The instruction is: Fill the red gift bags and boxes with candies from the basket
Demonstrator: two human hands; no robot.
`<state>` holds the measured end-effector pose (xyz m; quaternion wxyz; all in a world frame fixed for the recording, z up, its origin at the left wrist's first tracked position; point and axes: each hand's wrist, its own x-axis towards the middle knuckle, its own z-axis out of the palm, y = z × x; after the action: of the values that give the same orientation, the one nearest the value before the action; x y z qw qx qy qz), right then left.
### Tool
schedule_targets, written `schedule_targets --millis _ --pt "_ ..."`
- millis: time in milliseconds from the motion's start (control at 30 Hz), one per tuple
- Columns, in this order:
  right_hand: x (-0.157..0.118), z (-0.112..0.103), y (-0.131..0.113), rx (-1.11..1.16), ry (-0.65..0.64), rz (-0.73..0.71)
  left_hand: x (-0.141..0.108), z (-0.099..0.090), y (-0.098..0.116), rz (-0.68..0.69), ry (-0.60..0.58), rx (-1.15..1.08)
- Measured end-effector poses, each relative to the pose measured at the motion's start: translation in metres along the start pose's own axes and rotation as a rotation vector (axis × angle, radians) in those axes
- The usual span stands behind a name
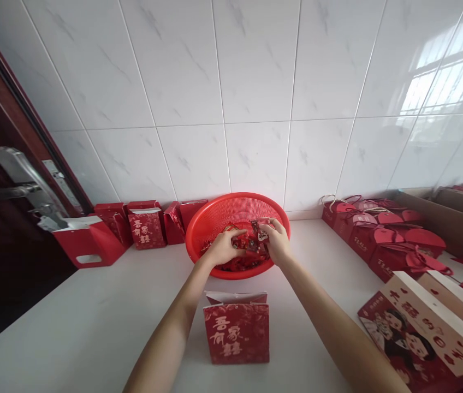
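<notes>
Both hands are inside a red plastic basket [199, 248] that stands near the tiled wall with small red-wrapped packets [239, 263] in its bottom. My right hand [277, 241] pinches a small red packet [262, 232] with pale print at the basket's right side. To its left, my left hand [225, 246] has its thumb and fingers apart over the packets; nothing shows clearly gripped between them. Between my forearms, in front of the basket, stands a red paper box [237, 334] with pale characters and its top open.
Several red boxes [147, 226] line the wall at the left, near a door handle [30, 174]. Closed red boxes with cords [379, 237] stand at the right. Pink and red printed boxes [423, 333] lie front right, a cardboard carton [444, 218] behind.
</notes>
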<state>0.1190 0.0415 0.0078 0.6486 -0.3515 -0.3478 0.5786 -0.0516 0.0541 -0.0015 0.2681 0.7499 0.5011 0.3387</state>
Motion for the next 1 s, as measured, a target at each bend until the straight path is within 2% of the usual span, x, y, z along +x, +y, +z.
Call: schedule_targets --millis 100,200,500,700,833,1000 --pt "0.001 -0.001 0.000 0.000 0.014 0.001 0.002 -0.002 0.000 0.030 0.129 -0.062" --pt "0.002 -0.002 0.000 0.003 0.023 -0.009 0.003 -0.003 0.001 0.048 0.177 -0.110" --pt "0.002 -0.001 -0.001 0.012 0.027 -0.004 0.002 -0.004 0.006 0.093 0.117 -0.180" --pt "0.005 -0.004 0.002 0.004 -0.066 -0.056 0.000 -0.006 0.009 0.006 0.088 -0.241" --pt "0.005 -0.004 0.002 -0.011 -0.081 -0.063 0.002 -0.005 0.005 -0.009 0.042 -0.299" --pt "0.003 -0.003 0.000 -0.010 -0.045 -0.045 0.004 -0.003 -0.004 -0.080 0.119 -0.177"
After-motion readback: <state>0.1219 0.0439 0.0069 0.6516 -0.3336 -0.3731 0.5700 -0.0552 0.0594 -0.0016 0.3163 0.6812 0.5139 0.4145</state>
